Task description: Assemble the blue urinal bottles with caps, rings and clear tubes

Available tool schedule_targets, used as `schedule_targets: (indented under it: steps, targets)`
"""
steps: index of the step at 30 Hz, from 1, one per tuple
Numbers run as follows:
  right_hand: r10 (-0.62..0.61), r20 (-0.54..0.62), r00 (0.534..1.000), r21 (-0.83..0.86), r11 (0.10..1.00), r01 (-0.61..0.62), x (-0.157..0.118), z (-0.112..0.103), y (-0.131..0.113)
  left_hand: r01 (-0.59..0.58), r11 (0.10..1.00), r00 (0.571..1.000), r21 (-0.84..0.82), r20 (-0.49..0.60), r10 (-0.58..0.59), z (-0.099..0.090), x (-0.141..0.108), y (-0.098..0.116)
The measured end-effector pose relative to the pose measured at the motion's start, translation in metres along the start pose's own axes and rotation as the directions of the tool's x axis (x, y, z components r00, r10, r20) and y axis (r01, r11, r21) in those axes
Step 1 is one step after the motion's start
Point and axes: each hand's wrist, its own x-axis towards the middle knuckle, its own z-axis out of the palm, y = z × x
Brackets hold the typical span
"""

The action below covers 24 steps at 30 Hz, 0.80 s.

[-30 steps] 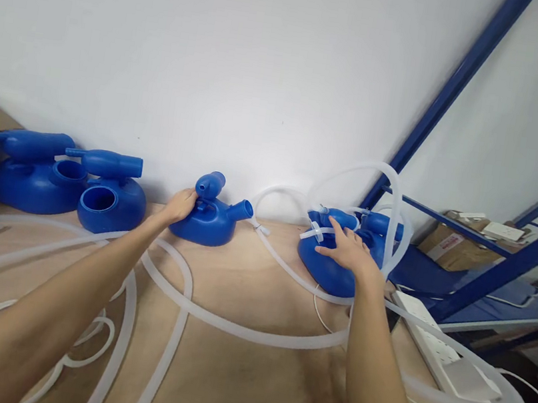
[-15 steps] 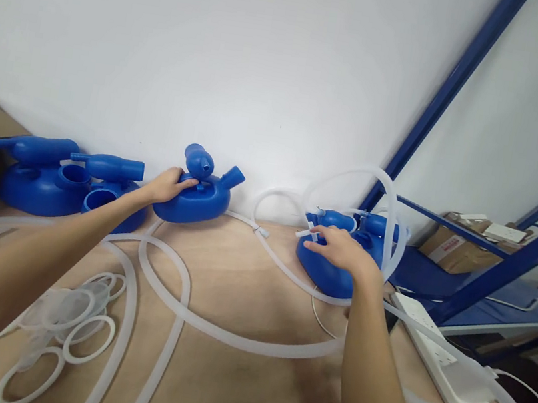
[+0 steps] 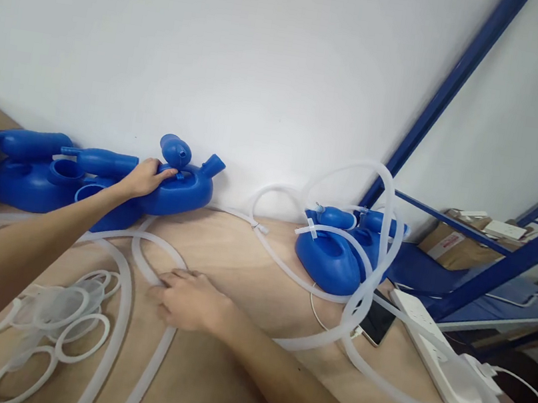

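My left hand [image 3: 145, 177] grips a blue plastic urinal bottle [image 3: 181, 195] near its top, thumb lying beside the blue mouthpiece [image 3: 176, 148] perched on it. The bottle leans against the wall, its short neck pointing up to the right. Lower down, my right hand [image 3: 191, 301] is curled over a translucent tube [image 3: 146, 264] where lengths of it cross; the fingertips are partly blurred. On the right stands another blue bottle [image 3: 327, 264] with a tube and a small white connector [image 3: 313, 229] on top. Behind my left forearm sit more blue bottles [image 3: 32, 183], partly hidden.
White rings and clear plastic pieces [image 3: 62, 315] lie at the front left. A phone [image 3: 379, 319] and a white power strip [image 3: 438, 355] are at the right, under looping tube. Beyond them rises a blue metal frame [image 3: 450, 87]; a cardboard box [image 3: 449, 242] rests on its shelf.
My right hand has left the right-hand bottle's connector and moved left and down to the tube. My left hand and its bottle have shifted slightly left in view.
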Motion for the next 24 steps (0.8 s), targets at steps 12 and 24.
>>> schedule_targets:
  steps: [12,24]
  targets:
    - [0.439,0.202,0.876,-0.132,0.898,-0.42,-0.049,-0.067,0.001,0.094,0.993,0.995,0.068,-0.035,-0.091,0.023,-0.015,0.011]
    - [0.276,0.146,0.95,-0.12,0.958,-0.26,-0.069,-0.082,-0.011,0.162,0.984,0.983,0.069,0.079,-0.167,0.033,-0.046,0.022]
